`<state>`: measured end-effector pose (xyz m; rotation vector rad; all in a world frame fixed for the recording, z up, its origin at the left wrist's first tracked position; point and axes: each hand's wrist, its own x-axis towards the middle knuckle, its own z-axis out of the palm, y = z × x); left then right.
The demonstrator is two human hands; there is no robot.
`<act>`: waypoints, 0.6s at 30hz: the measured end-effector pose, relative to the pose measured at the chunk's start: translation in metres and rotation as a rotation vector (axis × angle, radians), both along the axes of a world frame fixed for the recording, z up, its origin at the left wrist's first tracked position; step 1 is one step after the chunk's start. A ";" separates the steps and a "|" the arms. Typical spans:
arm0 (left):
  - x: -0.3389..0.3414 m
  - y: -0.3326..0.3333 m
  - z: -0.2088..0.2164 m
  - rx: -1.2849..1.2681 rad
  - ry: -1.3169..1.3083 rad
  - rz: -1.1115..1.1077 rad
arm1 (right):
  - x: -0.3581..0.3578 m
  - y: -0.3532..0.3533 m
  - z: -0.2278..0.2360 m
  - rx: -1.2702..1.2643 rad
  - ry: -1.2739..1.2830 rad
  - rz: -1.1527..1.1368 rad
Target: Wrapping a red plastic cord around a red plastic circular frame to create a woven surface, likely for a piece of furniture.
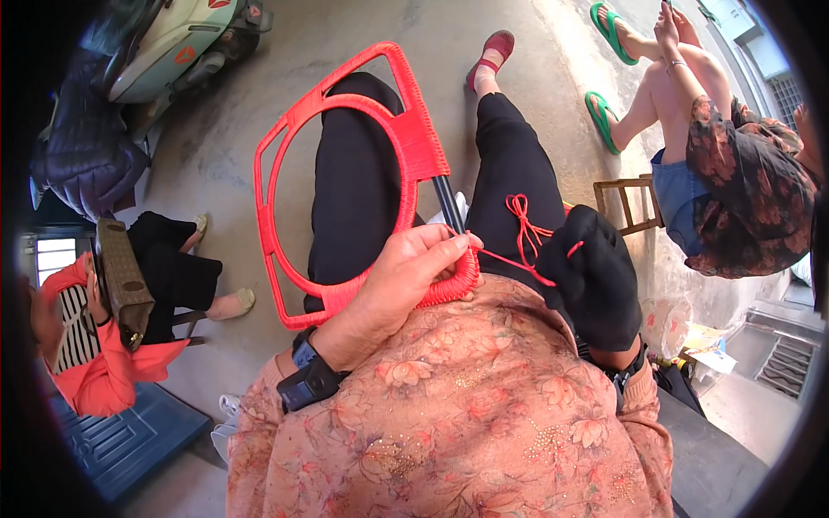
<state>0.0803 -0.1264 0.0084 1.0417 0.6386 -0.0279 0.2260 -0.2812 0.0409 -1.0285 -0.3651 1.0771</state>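
Cord-winding is judged in hand: red frame [423, 147] clasped by closed left hand [416, 263], cord [542, 280] by curled, gloved right hand [598, 281]; next, even tension is required.

Smooth rod [448, 205], ridged cord wrapping [424, 145]

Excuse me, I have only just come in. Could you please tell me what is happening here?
A seated person has a red-wrapped frame over the left thigh. The bare left hand grips its near edge, beside a dark section not covered by wrapping. The black-gloved right hand holds a red cord, which runs across to the left hand; a looped bundle of it lies over the right thigh. Two other people sit nearby, one on each side.
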 end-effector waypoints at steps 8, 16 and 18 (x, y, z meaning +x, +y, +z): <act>0.007 -0.003 -0.011 -0.020 0.045 0.047 | -0.009 0.005 0.005 -0.094 -0.129 0.071; 0.002 0.002 -0.013 -0.034 -0.027 -0.036 | -0.003 -0.012 -0.013 0.079 -0.627 -0.113; -0.001 -0.001 -0.014 -0.050 -0.020 -0.003 | 0.010 -0.013 -0.019 0.037 -0.359 -0.141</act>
